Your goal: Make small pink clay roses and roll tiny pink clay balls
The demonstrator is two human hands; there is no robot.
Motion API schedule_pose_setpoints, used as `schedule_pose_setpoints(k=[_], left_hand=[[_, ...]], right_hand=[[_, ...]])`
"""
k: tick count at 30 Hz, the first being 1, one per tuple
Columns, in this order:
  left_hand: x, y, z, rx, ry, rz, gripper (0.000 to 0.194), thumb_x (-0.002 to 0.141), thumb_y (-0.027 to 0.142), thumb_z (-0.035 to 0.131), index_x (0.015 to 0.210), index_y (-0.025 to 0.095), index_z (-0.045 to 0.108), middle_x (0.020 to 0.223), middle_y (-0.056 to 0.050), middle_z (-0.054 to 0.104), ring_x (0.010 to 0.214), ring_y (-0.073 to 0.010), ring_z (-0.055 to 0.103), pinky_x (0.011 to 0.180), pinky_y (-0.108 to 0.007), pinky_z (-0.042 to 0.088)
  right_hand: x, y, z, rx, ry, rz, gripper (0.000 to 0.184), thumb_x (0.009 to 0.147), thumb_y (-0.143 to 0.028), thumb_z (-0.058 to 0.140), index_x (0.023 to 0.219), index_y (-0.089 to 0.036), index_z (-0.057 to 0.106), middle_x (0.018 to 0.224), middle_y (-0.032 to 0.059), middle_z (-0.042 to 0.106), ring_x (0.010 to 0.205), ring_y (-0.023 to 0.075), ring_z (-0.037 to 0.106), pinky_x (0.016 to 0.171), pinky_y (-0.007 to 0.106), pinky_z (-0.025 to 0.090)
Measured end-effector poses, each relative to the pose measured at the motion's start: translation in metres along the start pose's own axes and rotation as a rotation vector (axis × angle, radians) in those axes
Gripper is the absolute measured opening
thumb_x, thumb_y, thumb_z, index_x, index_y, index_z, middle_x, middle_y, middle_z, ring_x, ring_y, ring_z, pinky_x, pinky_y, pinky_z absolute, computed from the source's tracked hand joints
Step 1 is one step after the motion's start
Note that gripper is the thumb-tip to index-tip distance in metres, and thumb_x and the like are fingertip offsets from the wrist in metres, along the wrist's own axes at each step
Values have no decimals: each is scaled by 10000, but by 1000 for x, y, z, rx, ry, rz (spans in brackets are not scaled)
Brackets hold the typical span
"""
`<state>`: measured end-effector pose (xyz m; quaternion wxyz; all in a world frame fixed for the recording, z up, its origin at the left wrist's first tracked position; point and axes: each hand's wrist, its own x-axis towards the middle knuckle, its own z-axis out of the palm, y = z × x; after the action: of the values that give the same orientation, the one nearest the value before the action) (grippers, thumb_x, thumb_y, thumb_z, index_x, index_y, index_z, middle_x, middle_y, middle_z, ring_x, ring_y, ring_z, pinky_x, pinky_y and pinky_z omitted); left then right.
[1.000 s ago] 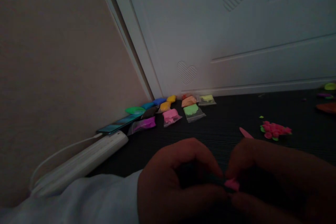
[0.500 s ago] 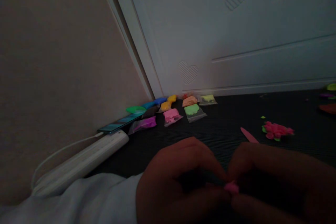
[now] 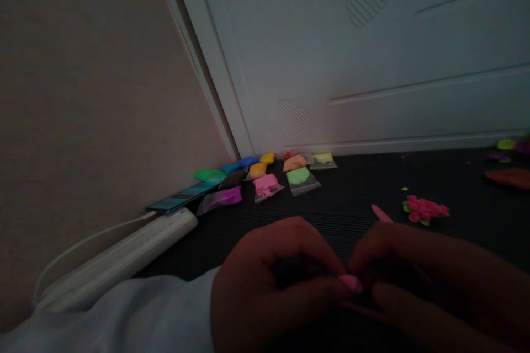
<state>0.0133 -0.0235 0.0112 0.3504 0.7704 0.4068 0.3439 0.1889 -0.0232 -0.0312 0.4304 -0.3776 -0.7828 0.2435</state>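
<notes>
A small pink lump of modelling clay point(image 3: 350, 283) sits between the thumb and index finger of my left hand point(image 3: 265, 281), which pinches it. My right hand point(image 3: 439, 281) is close on the other side, its index fingertip at the lump's upper edge. Its thumb is a little apart from the lump, leaving a gap between thumb and index finger. The other right fingers are mostly in shadow. Just beyond that hand lies a pink clay knife point(image 3: 381, 213), partly hidden. Farther right rests a cluster of pink clay flowers point(image 3: 424, 209) with green leaves.
Several bags of coloured clay point(image 3: 267, 186) lie towards the back of the dark table point(image 3: 331, 209). On the left are a phone point(image 3: 182, 197) and a white power strip point(image 3: 120, 262) with a cable. A reddish-brown piece point(image 3: 507, 177) lies far right. A white panel point(image 3: 372, 88) stands behind.
My right thumb has moved off the pink lump, which now shows more fully in my left pinch. The view has shifted slightly, so the table things appear farther left.
</notes>
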Motion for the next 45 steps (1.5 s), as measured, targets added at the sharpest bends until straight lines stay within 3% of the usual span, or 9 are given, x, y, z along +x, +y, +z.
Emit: schedule_pose_setpoints(k=[4,12,17,22,29,34,39,42,45], left_hand=[[1,0,-3,-31,-29,-34,162,675,305,613,664,143,611,644,-4,551,621,-113,513,567,-226,394],[0,1,-4,-48,-37,-2,144,710,266,581,665,132,606,650,-1,551,620,-102,521,572,-210,401],[1,1,-4,-86,-24,31,84,702,217,594,666,149,626,652,9,564,625,-94,525,577,-196,398],[0,0,-6,-83,-43,16,72,711,183,583,678,162,644,662,8,566,636,-97,526,584,-198,394],[2,-3,-4,-258,-104,-123,73,697,199,589,653,151,622,669,6,546,627,-108,510,578,-230,389],[5,-7,-3,-534,-172,-281,54,708,157,577,674,161,619,681,26,577,635,-77,522,604,-204,393],[4,-10,-4,-639,-267,-302,71,745,162,556,728,182,622,744,37,586,713,-61,544,656,-180,404],[4,-10,-5,-617,-289,-313,67,747,165,556,721,173,617,736,27,576,727,-72,542,668,-196,397],[5,-10,-5,-609,-303,-298,68,739,152,560,709,160,620,741,16,580,729,-83,532,678,-219,384]], right_hand=[[-2,9,-7,42,-16,-37,296,635,-136,503,845,-338,555,627,-89,624,457,88,589,338,115,440],[-2,11,-4,39,-53,-49,291,661,-168,518,889,-348,534,636,-91,631,444,85,588,329,113,440],[-2,-4,0,-69,122,77,269,616,-130,506,788,-333,549,605,-96,617,476,96,597,397,141,482],[2,-2,-3,-185,204,-203,280,551,-135,573,759,-322,563,497,-133,582,315,54,515,233,83,363],[3,-5,-1,-289,388,-232,155,616,-276,587,754,-341,565,527,-145,599,346,40,533,235,54,347],[4,-6,-2,-285,353,-296,196,598,-344,636,779,-352,561,618,-148,634,487,58,595,313,65,411],[2,-10,-1,-213,350,-223,243,528,-289,684,732,-349,567,558,-165,596,415,44,542,331,110,404],[1,-21,-2,-157,215,-40,246,522,-173,666,669,-335,554,556,-164,576,450,51,535,368,142,391],[1,-29,-4,-146,138,151,195,599,-180,622,671,-347,553,598,-153,577,533,67,546,462,179,412]])
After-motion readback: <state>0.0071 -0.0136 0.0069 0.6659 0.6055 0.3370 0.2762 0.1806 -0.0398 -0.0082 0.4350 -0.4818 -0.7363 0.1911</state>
